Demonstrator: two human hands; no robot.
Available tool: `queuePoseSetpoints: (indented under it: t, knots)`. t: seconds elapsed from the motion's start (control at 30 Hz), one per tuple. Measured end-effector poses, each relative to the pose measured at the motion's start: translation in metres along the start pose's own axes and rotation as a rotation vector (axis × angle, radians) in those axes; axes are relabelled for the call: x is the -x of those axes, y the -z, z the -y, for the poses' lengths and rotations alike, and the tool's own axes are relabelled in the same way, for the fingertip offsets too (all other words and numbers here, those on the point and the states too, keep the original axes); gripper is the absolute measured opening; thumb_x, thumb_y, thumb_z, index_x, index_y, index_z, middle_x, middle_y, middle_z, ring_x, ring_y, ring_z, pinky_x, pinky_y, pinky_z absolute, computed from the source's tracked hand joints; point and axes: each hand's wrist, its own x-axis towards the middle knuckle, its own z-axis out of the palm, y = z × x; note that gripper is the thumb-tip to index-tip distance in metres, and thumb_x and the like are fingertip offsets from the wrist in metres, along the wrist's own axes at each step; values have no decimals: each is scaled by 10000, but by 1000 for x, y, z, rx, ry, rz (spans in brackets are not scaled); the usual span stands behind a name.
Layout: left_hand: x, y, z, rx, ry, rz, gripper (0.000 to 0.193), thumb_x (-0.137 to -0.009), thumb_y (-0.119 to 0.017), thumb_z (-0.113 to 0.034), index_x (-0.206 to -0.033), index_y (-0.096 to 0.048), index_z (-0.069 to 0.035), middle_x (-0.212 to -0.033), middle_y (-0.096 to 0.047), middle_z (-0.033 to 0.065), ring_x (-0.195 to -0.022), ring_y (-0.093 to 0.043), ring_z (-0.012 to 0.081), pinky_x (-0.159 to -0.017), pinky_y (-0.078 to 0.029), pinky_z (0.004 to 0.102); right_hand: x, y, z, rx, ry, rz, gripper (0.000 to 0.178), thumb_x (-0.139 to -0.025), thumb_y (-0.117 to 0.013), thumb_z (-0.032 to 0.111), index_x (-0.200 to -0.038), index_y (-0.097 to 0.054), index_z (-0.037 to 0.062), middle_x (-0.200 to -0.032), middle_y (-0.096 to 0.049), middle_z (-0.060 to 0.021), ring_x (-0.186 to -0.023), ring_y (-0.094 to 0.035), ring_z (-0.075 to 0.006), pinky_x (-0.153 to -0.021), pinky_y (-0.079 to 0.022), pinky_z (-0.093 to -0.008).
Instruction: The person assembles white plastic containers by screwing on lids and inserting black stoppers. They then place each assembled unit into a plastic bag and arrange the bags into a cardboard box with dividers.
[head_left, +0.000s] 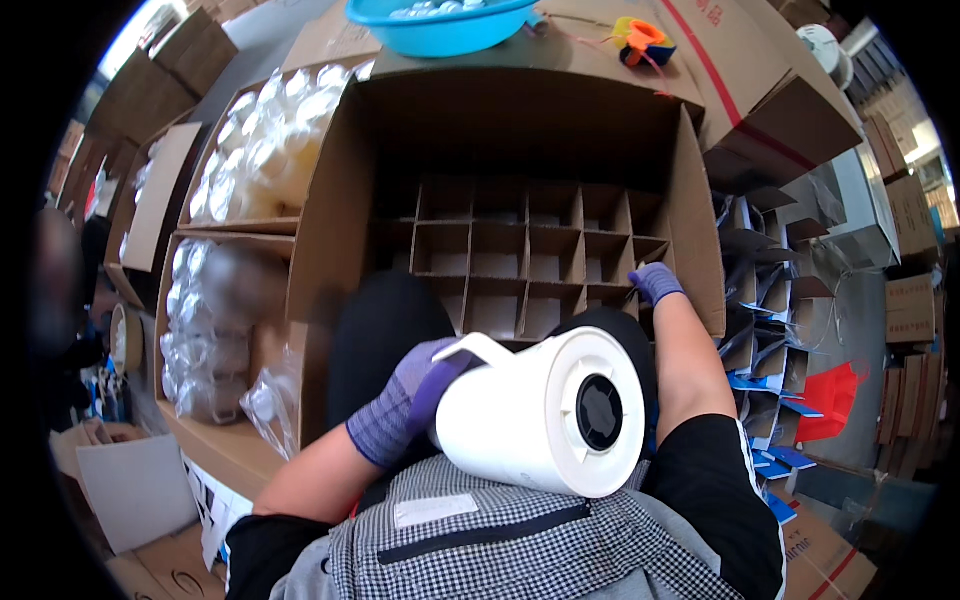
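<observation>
A white insulated jug [500, 425] lies tilted across my lap, its round base with a dark disc turned up and to the right. My left hand [402, 400], in a purple-grey glove, is closed around it at the handle side. In front of me is a large cardboard box [330, 215], its inside split into square cells by a cardboard divider [527, 238]. My right hand [656, 283], gloved too, pinches the divider's right edge inside the box. The cells that show hold nothing I can make out; the far ones are in shadow.
Boxes of plastic-wrapped items [205, 330] stand at the left. A blue basin [440, 28] and an orange tape dispenser [642, 42] sit beyond the box. Stacked dividers with blue pieces [765, 310] and a red bag [830, 402] are at the right.
</observation>
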Motion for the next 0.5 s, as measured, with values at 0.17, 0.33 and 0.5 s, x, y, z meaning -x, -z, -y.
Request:
queuePoseSetpoints:
  t: [0.17,0.33,0.5]
  knots:
    - [-11,17,17,142,-197,157,467,-1004,-506,-416,-1138,-695,-10,-999,-737,149,-899,-721,218,-839,-571,344,143,67,27,-1052,182,-1,223,-855,-678,119,-1048,-648,12,-944,-690,-143,-921,-713,-241,-778,-570,-356]
    - [-31,17,17,668,293,740,599,-1000,-477,-507,-1325,-582,-15,-1208,-679,182,-1101,-688,248,-962,-565,384,393,184,78,-340,1306,-335,300,-769,-735,63,-1050,-647,123,-1054,-640,-83,-1028,-652,-212,-933,-541,-390]
    - [-30,-11,-2,533,269,767,540,-996,-507,-447,-1292,-604,-6,-1152,-695,176,-1037,-702,250,-919,-576,377,477,204,106,552,1554,-471,351,-710,-764,269,-1019,-615,200,-1056,-630,-37,-1018,-657,-237,-977,-558,-485]
